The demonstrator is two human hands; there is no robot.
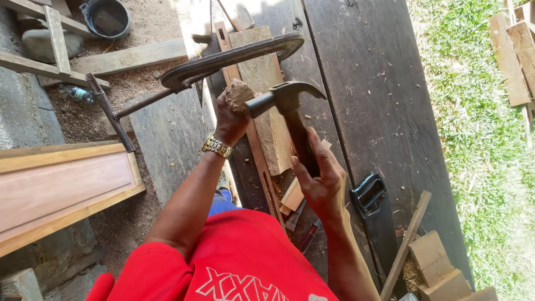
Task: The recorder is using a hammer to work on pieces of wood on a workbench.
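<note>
Outdoors, dark planks [379, 83] run from six to twelve o'clock beside grass. Your right hand [320, 175] is clenched around the hammer [290, 106] handle; your left hand [229, 114] grips a stub at the clamped wood block [267, 117], right under the hammer's face. A glancing blow could likely catch your left fingers, or skid off the big clamp [234, 56].

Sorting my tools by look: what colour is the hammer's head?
Black, handle too. The hammer, held in the right hand, shows best in the head view.
</note>
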